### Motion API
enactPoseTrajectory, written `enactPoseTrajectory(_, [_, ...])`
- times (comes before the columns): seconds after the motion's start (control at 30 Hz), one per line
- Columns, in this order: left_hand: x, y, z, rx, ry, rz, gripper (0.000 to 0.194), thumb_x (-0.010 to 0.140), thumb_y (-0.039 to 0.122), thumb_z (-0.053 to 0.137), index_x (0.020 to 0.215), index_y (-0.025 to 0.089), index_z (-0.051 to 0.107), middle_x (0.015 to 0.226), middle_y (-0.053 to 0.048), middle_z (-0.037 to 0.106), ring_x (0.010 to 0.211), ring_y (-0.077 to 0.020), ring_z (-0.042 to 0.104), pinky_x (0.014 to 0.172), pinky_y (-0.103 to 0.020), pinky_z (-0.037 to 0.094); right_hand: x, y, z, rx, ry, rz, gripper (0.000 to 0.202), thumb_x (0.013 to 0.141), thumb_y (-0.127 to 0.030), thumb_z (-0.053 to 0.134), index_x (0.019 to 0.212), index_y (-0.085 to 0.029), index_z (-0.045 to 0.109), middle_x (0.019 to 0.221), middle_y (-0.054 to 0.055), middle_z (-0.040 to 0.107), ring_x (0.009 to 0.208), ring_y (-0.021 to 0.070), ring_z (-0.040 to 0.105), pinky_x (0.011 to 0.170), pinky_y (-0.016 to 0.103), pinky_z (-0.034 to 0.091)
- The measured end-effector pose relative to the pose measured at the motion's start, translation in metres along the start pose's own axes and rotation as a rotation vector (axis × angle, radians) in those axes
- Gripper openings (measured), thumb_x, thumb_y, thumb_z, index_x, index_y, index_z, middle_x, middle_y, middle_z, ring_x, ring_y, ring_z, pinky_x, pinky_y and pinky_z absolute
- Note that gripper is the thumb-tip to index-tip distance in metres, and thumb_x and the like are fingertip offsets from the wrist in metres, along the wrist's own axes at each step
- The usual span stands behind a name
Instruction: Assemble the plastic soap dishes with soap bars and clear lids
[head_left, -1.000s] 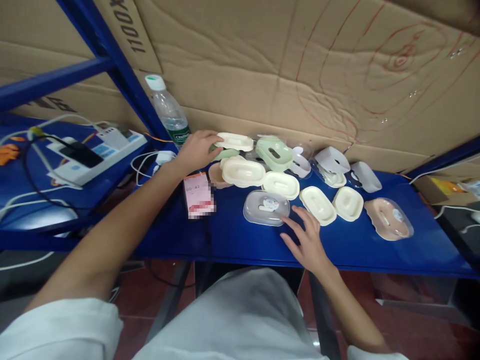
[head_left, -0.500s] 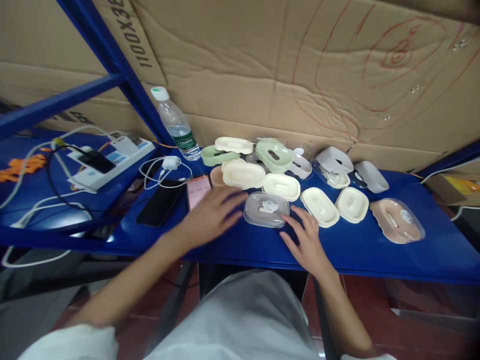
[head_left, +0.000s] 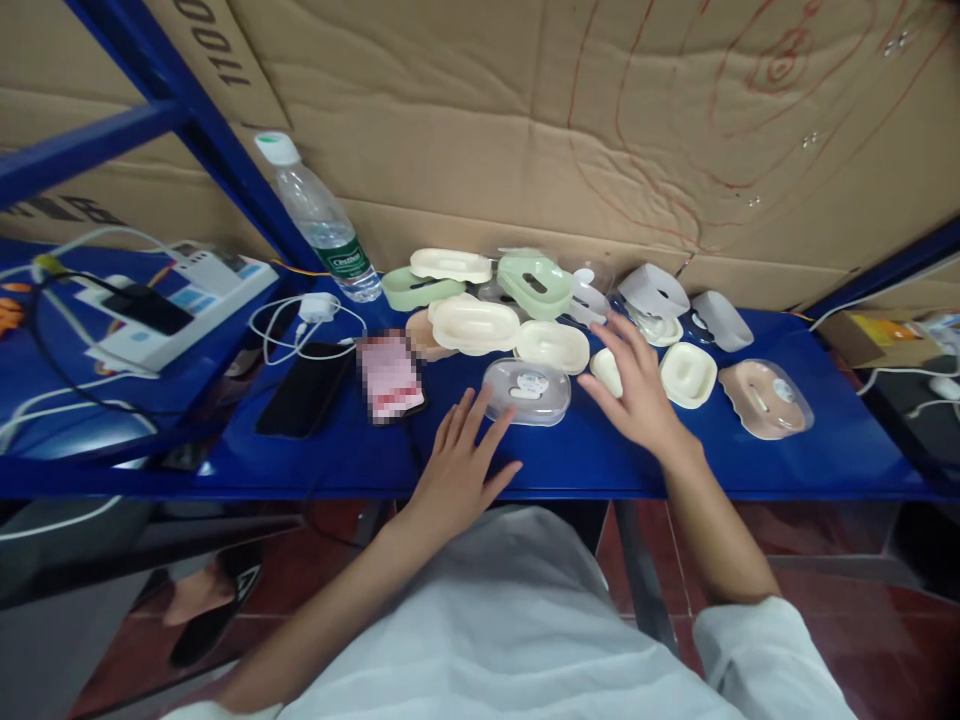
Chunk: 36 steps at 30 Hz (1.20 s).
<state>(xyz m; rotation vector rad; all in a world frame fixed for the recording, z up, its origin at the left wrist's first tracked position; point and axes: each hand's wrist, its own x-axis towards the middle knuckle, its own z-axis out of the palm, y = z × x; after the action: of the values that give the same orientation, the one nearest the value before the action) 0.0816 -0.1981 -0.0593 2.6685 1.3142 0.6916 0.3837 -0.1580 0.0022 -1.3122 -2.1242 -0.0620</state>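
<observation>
Several oval plastic soap-box parts lie on a blue shelf [head_left: 675,470]: cream, green, white, pink and clear ones. My left hand [head_left: 461,470] rests flat on the shelf, fingers spread, fingertips at the front edge of a clear lid [head_left: 526,389]. My right hand [head_left: 637,385] hovers open over a cream tray [head_left: 604,369], mostly covering it. Another cream tray [head_left: 686,374] sits just right of that hand. A pink box with a clear lid [head_left: 765,399] lies farther right. Neither hand holds anything.
A water bottle [head_left: 319,220] stands at the back left against the cardboard wall. A black phone [head_left: 304,390], a blurred pink card [head_left: 388,377], a white charger with cable [head_left: 311,310] and a power strip [head_left: 180,300] lie to the left.
My left hand drew back from the cream lid at the back to the shelf's front by the clear lid. My right hand moved forward over the cream tray.
</observation>
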Motion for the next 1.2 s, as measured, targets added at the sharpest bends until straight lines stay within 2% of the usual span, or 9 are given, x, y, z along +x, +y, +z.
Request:
enactPoseTrajectory(0.13, [0.005, 0.001, 0.003, 0.061, -0.025, -0.021, 0.069, 0.107, 0.041, 0.064, 0.17, 0.024, 0.041, 0.178, -0.021, 0.035, 0.163, -0.045, 0.037, 0.127, -0.068, 0.04, 0.061, 0.018, 0.003, -0.019, -0.104, -0.078, 0.066, 0.112, -0.063, 0.046, 0.167, -0.026, 0.043, 0.174, 0.017, 0.04, 0.162, 0.0394, 0.039, 0.128, 0.067, 0.038])
enactPoseTrajectory(0.27, [-0.002, -0.004, 0.002, 0.064, 0.06, -0.03, 0.062, 0.106, 0.037, 0.065, 0.164, 0.025, 0.048, 0.168, -0.023, 0.048, 0.15, -0.0441, 0.053, 0.12, -0.066, 0.049, 0.124, 0.044, 0.035, -0.016, -0.202, -0.105, 0.078, 0.109, -0.076, 0.042, 0.167, -0.023, 0.043, 0.178, 0.018, 0.032, 0.163, 0.0469, 0.032, 0.125, 0.079, 0.03])
enactPoseTrajectory(0.4, [-0.006, -0.007, -0.003, -0.001, 0.113, -0.065, 0.053, 0.105, 0.032, 0.067, 0.156, 0.027, 0.055, 0.159, -0.022, 0.052, 0.149, -0.0424, 0.053, 0.115, -0.065, 0.054, 0.17, 0.067, 0.068, 0.01, -0.215, -0.075, 0.093, 0.104, -0.084, 0.043, 0.169, -0.018, 0.036, 0.177, 0.02, 0.029, 0.162, 0.051, 0.03, 0.121, 0.086, 0.026])
enactPoseTrajectory(0.53, [0.003, -0.006, -0.009, -0.064, 0.165, -0.066, 0.026, 0.104, 0.025, 0.067, 0.13, 0.021, 0.067, 0.158, -0.021, 0.051, 0.158, -0.0425, 0.044, 0.121, -0.064, 0.051, 0.188, 0.069, 0.075, -0.018, -0.255, 0.027, 0.088, 0.108, -0.076, 0.046, 0.167, -0.01, 0.039, 0.174, 0.022, 0.036, 0.158, 0.0466, 0.039, 0.126, 0.077, 0.031])
enactPoseTrajectory(0.67, [0.011, -0.006, -0.007, -0.096, 0.158, -0.01, 0.015, 0.104, 0.026, 0.068, 0.116, 0.019, 0.063, 0.164, -0.021, 0.052, 0.161, -0.0406, 0.044, 0.122, -0.059, 0.054, 0.17, 0.055, 0.052, -0.072, -0.21, 0.061, 0.081, 0.113, -0.069, 0.044, 0.165, -0.006, 0.043, 0.173, 0.024, 0.039, 0.159, 0.042, 0.04, 0.13, 0.063, 0.034])
enactPoseTrajectory(0.83, [0.009, -0.007, -0.003, -0.147, 0.107, -0.006, 0.024, 0.108, 0.026, 0.062, 0.131, 0.02, 0.055, 0.163, -0.02, 0.054, 0.163, -0.0369, 0.041, 0.12, -0.056, 0.056, 0.087, 0.023, 0.022, 0.004, 0.032, -0.074, 0.059, 0.116, -0.057, 0.041, 0.151, -0.015, 0.061, 0.158, 0.017, 0.059, 0.15, 0.0311, 0.054, 0.127, 0.05, 0.043])
enactPoseTrajectory(1.0, [0.009, -0.003, -0.003, -0.221, 0.034, 0.048, 0.027, 0.11, 0.02, 0.054, 0.137, 0.024, 0.055, 0.166, -0.015, 0.052, 0.166, -0.0339, 0.036, 0.124, -0.057, 0.053, 0.014, 0.002, 0.037, 0.134, -0.23, -0.279, 0.045, 0.113, -0.053, 0.05, 0.141, -0.024, 0.072, 0.144, 0.014, 0.071, 0.137, 0.0302, 0.066, 0.116, 0.052, 0.053])
enactPoseTrajectory(1.1, [0.013, -0.006, -0.003, -0.178, 0.04, 0.071, 0.031, 0.11, 0.024, 0.057, 0.14, 0.025, 0.057, 0.162, -0.015, 0.055, 0.161, -0.0348, 0.044, 0.123, -0.058, 0.053, 0.006, -0.003, 0.046, 0.214, -0.344, -0.248, 0.045, 0.115, -0.051, 0.048, 0.144, -0.025, 0.071, 0.149, 0.012, 0.069, 0.142, 0.0276, 0.064, 0.118, 0.049, 0.053])
enactPoseTrajectory(1.2, [0.017, -0.014, -0.002, -0.103, 0.071, 0.065, 0.045, 0.108, 0.031, 0.064, 0.152, 0.029, 0.056, 0.153, -0.015, 0.061, 0.148, -0.0355, 0.056, 0.12, -0.059, 0.054, 0.01, -0.003, 0.049, 0.259, -0.337, -0.169, 0.043, 0.117, -0.045, 0.044, 0.146, -0.027, 0.069, 0.151, 0.01, 0.069, 0.144, 0.0245, 0.062, 0.121, 0.047, 0.053])
